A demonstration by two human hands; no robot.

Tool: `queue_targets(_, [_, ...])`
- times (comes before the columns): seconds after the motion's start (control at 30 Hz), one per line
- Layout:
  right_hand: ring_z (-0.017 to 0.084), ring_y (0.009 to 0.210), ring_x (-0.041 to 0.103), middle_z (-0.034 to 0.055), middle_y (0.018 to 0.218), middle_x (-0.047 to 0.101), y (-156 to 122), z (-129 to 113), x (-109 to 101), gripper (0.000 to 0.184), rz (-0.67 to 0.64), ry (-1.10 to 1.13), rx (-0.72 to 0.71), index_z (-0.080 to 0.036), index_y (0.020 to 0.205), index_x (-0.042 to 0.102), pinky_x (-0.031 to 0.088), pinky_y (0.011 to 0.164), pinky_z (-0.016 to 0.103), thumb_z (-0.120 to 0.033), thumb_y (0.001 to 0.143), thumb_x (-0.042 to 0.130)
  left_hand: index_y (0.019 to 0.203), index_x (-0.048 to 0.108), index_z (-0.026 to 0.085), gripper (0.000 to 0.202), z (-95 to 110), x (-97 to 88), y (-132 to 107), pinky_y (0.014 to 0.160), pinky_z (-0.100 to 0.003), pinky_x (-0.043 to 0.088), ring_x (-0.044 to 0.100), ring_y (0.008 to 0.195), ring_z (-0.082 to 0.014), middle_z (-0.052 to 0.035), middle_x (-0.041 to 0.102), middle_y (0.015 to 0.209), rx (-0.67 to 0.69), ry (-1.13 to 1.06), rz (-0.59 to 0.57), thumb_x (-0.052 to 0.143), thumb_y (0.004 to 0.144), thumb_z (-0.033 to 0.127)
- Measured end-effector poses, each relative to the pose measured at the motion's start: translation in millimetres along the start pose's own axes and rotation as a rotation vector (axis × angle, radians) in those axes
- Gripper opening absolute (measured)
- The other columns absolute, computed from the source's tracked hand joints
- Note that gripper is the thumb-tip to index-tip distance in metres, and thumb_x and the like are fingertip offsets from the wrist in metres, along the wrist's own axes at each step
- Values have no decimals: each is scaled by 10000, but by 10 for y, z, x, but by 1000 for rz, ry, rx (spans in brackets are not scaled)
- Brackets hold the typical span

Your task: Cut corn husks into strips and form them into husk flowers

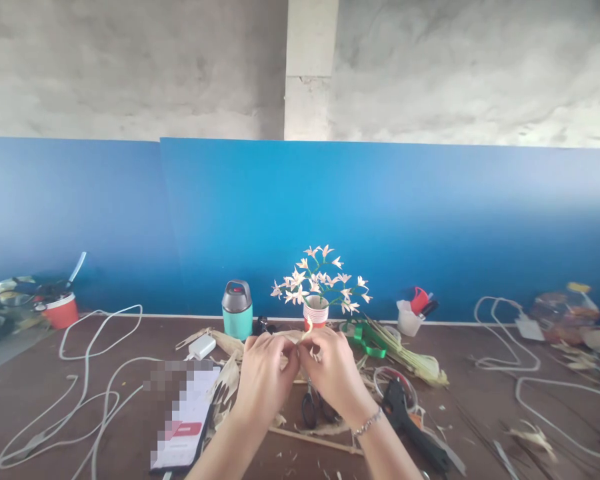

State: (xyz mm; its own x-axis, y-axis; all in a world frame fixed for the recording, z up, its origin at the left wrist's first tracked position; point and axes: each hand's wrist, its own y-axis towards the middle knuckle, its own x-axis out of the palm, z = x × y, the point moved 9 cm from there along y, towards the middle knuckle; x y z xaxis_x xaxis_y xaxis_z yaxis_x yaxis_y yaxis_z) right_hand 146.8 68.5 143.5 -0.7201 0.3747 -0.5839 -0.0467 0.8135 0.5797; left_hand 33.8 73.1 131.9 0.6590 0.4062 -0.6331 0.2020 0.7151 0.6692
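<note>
My left hand (266, 373) and my right hand (334, 370) meet over the middle of the brown table (480, 407), fingers pinched together on a small pale strip of dried husk (307, 331). A bracelet circles my right wrist. Just behind my hands stands a paper cup (315, 311) with a spray of small pale handmade flowers (319, 277) on green stems. Black-handled scissors (313, 405) lie under my right hand. A black glue gun (405, 417) lies to the right of my right wrist.
White cables (95, 393) loop across the left side, more cables (510, 363) on the right. A teal flask (237, 309), white charger (201, 346), phone (185, 420), green ribbon (367, 337), husk bundle (410, 357), white cup with tools (413, 313) and a red bowl (61, 310) sit about.
</note>
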Motion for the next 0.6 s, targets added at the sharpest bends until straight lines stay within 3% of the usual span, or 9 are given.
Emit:
queue_targets(0.1, [179, 694, 584, 23, 687, 671, -11, -50, -16, 165, 29, -30, -30, -196, 633, 620, 396, 716, 298, -104, 721, 514, 675, 591, 193, 169, 72, -60, -38, 686, -331, 344, 582, 679, -190, -20, 654, 647, 67, 74, 89, 509, 823, 198])
queue_targets(0.2, [171, 656, 574, 27, 664, 653, -18, 1, 21, 156, -7, 18, 29, -189, 614, 607, 411, 644, 269, -127, 720, 510, 669, 580, 194, 166, 137, -70, -87, 695, -330, 333, 577, 683, -183, -16, 655, 643, 109, 112, 159, 507, 816, 169])
queue_targets(0.33, [150, 573, 539, 10, 584, 607, -20, 89, 42, 141, -10, 70, 126, -186, 569, 568, 381, 534, 230, -140, 687, 505, 659, 589, 197, 149, 77, -36, -81, 705, -328, 337, 579, 690, -189, -18, 660, 648, 92, 130, 155, 517, 783, 157])
queue_targets(0.4, [142, 546, 524, 0, 553, 591, -2, 170, -38, 129, 11, 92, 167, -189, 552, 542, 366, 514, 224, -157, 669, 500, 594, 578, 205, 187, -125, -116, -29, 710, -337, 348, 576, 678, -203, -16, 643, 600, -24, 141, 184, 511, 765, 169])
queue_targets(0.47, [143, 529, 517, 2, 549, 597, 18, 349, -210, 121, 31, 102, 227, -191, 561, 553, 358, 498, 226, -203, 668, 499, 603, 607, 204, 155, -457, -251, 17, 691, -328, 373, 587, 681, -212, -27, 665, 637, -227, 44, 229, 522, 733, 196])
queue_targets(0.6, [151, 465, 489, 8, 495, 580, -65, 1065, -847, 184, 216, -70, 477, -195, 564, 593, 324, 450, 249, -314, 673, 506, 692, 666, 170, 199, -1149, -361, -57, 573, -274, 396, 585, 629, -191, -41, 684, 686, -702, -420, 328, 553, 715, 332])
